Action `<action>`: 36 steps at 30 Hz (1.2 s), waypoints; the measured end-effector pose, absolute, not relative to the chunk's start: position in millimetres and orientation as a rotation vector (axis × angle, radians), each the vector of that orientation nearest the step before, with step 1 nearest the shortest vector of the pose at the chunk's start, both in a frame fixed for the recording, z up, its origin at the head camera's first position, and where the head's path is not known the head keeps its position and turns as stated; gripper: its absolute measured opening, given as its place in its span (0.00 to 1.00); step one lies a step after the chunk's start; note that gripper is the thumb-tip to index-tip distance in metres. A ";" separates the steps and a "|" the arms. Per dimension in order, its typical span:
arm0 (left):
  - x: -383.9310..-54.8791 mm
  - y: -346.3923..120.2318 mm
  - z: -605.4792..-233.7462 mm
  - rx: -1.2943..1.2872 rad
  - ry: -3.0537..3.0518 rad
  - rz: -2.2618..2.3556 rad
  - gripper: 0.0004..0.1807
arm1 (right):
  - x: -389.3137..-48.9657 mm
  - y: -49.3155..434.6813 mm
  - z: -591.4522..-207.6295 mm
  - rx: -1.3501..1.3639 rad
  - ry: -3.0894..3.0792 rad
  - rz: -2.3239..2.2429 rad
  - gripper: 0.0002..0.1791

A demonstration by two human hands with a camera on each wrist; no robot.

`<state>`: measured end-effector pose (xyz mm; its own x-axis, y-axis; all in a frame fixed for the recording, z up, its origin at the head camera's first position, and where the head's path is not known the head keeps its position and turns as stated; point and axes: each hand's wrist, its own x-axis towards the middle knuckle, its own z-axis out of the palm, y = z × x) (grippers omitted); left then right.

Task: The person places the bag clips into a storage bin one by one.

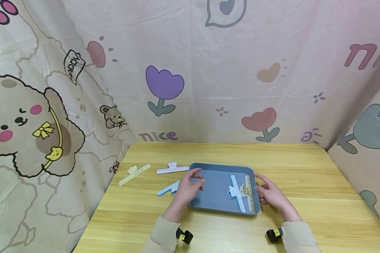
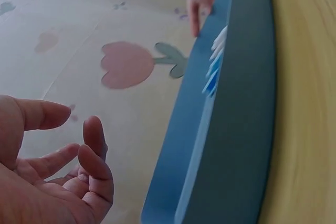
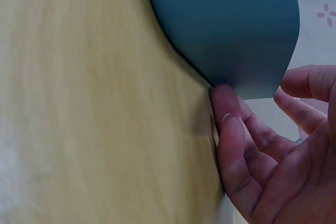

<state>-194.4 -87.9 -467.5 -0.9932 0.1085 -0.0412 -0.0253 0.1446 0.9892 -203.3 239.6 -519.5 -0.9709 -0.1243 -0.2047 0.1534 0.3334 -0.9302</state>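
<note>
A blue-grey rectangular tray (image 1: 213, 189) rests on the table between both hands. In its right part lie a blue ruler clip (image 1: 239, 196) and a clear-white ruler clip (image 1: 250, 196), side by side. My left hand (image 1: 188, 188) hovers at the tray's left side, fingers loosely bent; the left wrist view shows nothing between its thumb and fingers. At the right end, my right hand (image 1: 273, 195) touches the tray's outer wall. In the right wrist view its fingertips (image 3: 226, 98) meet the wall low down, and the thumb is near the rim.
Left of the tray on the wooden table (image 1: 130, 211) lie a yellow ruler clip (image 1: 134, 173), a white ruler clip (image 1: 172, 169) and another blue ruler clip (image 1: 168, 188), partly behind my left hand. A printed curtain (image 1: 202, 119) hangs along the table's back edge.
</note>
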 end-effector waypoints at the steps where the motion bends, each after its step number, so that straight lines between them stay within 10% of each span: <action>1: -194.3 -92.2 -466.2 0.062 2.297 2.000 0.25 | -203.5 239.6 -519.6 0.026 2.360 -1.686 0.32; 36: -170.0 -146.5 -500.8 -0.219 1.908 2.236 0.33 | -202.5 239.8 -520.0 0.008 2.359 -1.693 0.32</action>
